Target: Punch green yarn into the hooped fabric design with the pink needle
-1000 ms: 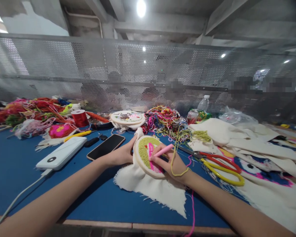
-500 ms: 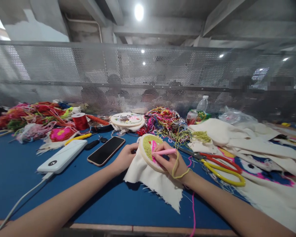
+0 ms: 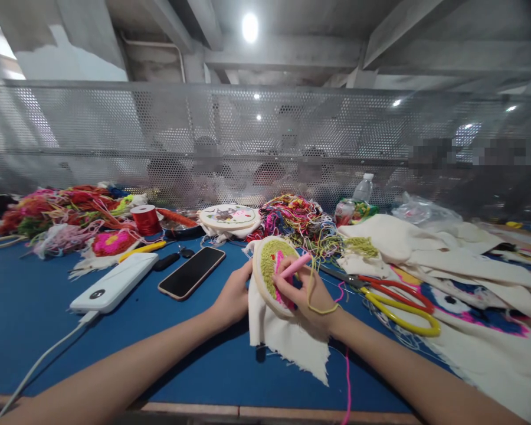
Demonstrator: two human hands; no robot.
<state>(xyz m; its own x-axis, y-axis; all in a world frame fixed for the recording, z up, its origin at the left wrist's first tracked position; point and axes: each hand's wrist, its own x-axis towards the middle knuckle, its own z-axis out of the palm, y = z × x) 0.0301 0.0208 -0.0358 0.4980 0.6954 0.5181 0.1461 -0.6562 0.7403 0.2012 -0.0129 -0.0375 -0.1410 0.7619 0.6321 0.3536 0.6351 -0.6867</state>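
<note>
An embroidery hoop [image 3: 269,273] with white cloth hanging below it is held tilted over the table. Its stitching is yellow-green with pink and a little red. My left hand [image 3: 235,295] grips the hoop's left edge, its fingertips hidden behind the hoop and cloth. Between the thumb and fingers of my right hand [image 3: 307,295] is a pink pen-like tool [image 3: 295,267], its lower end at the pink stitches. Yellow-green yarn [image 3: 312,298] loops over my right hand, and a pink strand [image 3: 347,378] runs down past the table's front edge.
Scissors [image 3: 398,301] with red and yellow handles lie at the right beside white cloths [image 3: 446,248]. A phone [image 3: 192,273] and a white power bank [image 3: 115,283] with a cable lie left. Behind are yarn piles [image 3: 298,221], a red spool [image 3: 145,220], another hoop [image 3: 228,217] and a bottle [image 3: 363,188].
The hoop has turned and tilted more upright, its cloth shifting right. My left hand moved slightly right with it. The pink tool now slants more steeply in my right hand.
</note>
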